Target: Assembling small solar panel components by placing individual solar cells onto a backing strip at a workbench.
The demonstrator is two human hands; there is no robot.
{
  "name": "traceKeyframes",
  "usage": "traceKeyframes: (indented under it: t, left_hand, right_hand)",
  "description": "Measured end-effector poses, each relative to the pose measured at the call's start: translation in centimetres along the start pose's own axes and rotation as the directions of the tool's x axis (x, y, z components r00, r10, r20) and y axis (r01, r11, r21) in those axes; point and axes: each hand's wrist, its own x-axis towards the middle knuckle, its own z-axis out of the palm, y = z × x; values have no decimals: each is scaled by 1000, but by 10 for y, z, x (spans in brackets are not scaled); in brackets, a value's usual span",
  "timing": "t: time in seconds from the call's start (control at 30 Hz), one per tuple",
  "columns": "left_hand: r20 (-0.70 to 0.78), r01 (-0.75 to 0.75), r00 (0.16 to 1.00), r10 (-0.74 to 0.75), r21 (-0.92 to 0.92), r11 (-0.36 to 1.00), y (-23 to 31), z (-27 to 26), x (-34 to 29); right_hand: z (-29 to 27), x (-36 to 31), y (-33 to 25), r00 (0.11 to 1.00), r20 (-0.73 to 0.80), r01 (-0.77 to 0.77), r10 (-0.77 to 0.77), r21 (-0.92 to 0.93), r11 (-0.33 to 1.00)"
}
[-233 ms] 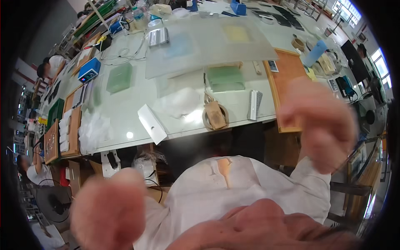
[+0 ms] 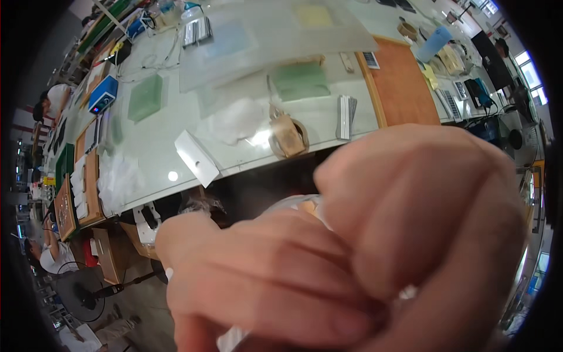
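Observation:
My left hand [image 2: 264, 276] and my right hand [image 2: 434, 217] are very close to the camera and fill the lower part of the view. They overlap around the fingertips. The left hand's fingers are bent and pressed together, pointing toward the right hand. The right hand's fingers are curled inward. Whatever they may hold is hidden between them. Beyond them, on the table's near edge, lie a brown block [image 2: 287, 136] on a tape roll, a white folded card piece [image 2: 196, 159] and a grey metal strip stack [image 2: 346, 117].
The glass-topped table [image 2: 158, 188] bears green pads [image 2: 299, 81], a frosted sheet [image 2: 264, 41], white fluff [image 2: 234, 120], a blue box device [image 2: 103, 94] and a wooden board [image 2: 404, 82]. A blue bottle [image 2: 434, 44] stands at the far right. A floor fan [image 2: 82, 293] and other people are at left.
My hands have come together, the left moving right and the right moving left and down, and they look larger now. The view has shifted, so the table sits slightly higher and further left.

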Motion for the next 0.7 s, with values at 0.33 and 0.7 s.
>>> traceKeyframes:
  t: [0.33,0.7]
  left_hand:
    - [-96,-347,923,374,214,913,6,-34,-96]
    - [-51,-698,622,781,416,583,-263,117,-58]
  right_hand:
    - [-134,-145,-6,963,118,239,-244,57,969]
    - [-48,-118,44,818,278,506,-503,68,860]
